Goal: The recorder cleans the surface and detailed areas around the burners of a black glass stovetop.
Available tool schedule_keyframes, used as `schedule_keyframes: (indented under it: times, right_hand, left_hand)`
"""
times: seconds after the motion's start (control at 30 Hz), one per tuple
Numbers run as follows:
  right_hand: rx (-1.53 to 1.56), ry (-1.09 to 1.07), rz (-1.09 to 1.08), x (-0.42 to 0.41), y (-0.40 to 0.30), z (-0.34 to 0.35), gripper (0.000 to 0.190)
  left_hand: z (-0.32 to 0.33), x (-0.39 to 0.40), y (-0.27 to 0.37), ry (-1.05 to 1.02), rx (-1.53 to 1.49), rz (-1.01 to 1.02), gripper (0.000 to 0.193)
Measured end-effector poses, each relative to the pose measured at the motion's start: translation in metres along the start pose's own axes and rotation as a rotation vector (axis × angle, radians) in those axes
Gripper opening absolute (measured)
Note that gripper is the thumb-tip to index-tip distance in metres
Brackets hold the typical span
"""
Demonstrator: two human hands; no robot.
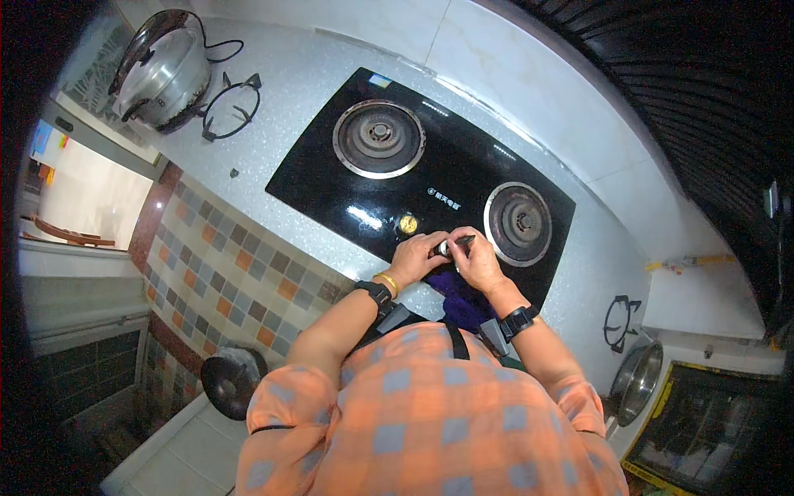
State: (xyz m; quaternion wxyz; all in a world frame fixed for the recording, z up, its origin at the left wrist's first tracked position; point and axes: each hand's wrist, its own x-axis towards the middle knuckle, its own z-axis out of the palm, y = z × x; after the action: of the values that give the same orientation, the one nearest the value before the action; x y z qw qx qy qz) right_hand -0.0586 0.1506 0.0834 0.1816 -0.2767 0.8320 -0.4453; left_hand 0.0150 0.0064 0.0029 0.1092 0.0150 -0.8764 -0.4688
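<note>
Over the front edge of a black glass gas hob (459, 158), my left hand (417, 255) and my right hand (476, 260) meet. Between the fingers of both is a small hob control knob (441, 248), partly covered, so its exact kind is uncertain. A thin dark tool or blade (465, 240) sticks out from my right hand's fingers. Left of my hands, a round yellowish knob base (407, 224) shows on the glass. A purple cloth (462, 304) hangs at the front edge, just below my right hand. Two burners, the left (379, 139) and the right (518, 224), have no pan supports on them.
One pan support (232, 111) lies on the left counter beside a metal pot (167, 77); another (621, 323) lies at the right. A steel basin (639, 381) stands at the lower right. A dark wok (232, 382) is at the lower left. A yellow gas pipe (688, 264) runs along the right wall.
</note>
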Motion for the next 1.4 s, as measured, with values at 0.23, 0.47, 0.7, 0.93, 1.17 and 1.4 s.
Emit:
schedule_keyframes:
  times: [0.23, 0.47, 0.7, 0.93, 1.17, 1.4]
  right_hand:
    - [-0.018, -0.009, 0.053, -0.01, 0.016, -0.009, 0.011]
    - [0.207, 0.119, -0.033, -0.009, 0.016, 0.008, 0.008]
    - [-0.055, 0.044, -0.2, -0.011, 0.02, 0.004, 0.003]
    - [0.055, 0.071, -0.156, -0.012, 0.019, 0.007, 0.011]
    - [0.024, 0.059, -0.214, -0.012, 0.01, 0.001, 0.011]
    - [0.009, -0.002, -0.114, -0.014, 0.012, -0.004, 0.009]
  left_hand:
    - [0.0, 0.001, 0.001, -0.041, 0.0, -0.023, 0.05]
    - [0.001, 0.001, -0.001, -0.038, -0.003, -0.012, 0.052]
    - [0.002, 0.0, -0.003, -0.048, 0.015, -0.033, 0.053]
    - [0.002, -0.001, -0.004, -0.025, -0.003, -0.015, 0.052]
    - [0.003, -0.001, -0.004, -0.015, -0.013, 0.005, 0.051]
    - [0.003, 0.0, -0.005, -0.047, -0.03, -0.018, 0.051]
